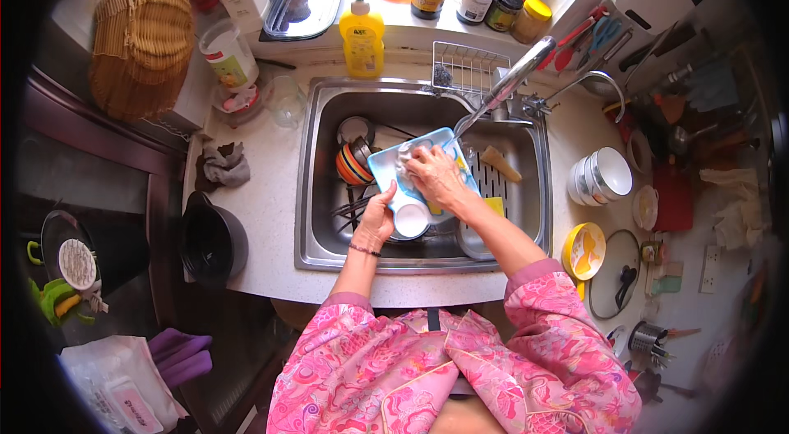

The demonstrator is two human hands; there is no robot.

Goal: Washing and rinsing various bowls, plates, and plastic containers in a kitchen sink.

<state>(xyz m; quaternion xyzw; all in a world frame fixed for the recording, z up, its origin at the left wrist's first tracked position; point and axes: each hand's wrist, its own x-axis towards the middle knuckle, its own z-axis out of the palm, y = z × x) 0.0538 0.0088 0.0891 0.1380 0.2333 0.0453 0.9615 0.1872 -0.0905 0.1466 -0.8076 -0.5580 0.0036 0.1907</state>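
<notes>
My left hand (375, 219) grips the near left edge of a light blue and white divided plate (383, 166), thumb on top. The plate is tilted over the stainless steel sink (306, 200). Pressed to its inner face is a crumpled white cloth (404, 156), pinched under the fingers of my right hand (437, 176), which covers part of the plate. A round white compartment (411, 218) shows at the plate's near end. An orange striped bowl (352, 163) lies in the sink to the left, among other dishes partly hidden by the plate.
The chrome faucet (508, 82) reaches over the sink from the back right. A yellow dish soap bottle (362, 39) stands behind. Stacked white bowls (610, 174), a yellow bowl (584, 251) and a glass lid (616, 274) sit right; a black pot (214, 240) is left.
</notes>
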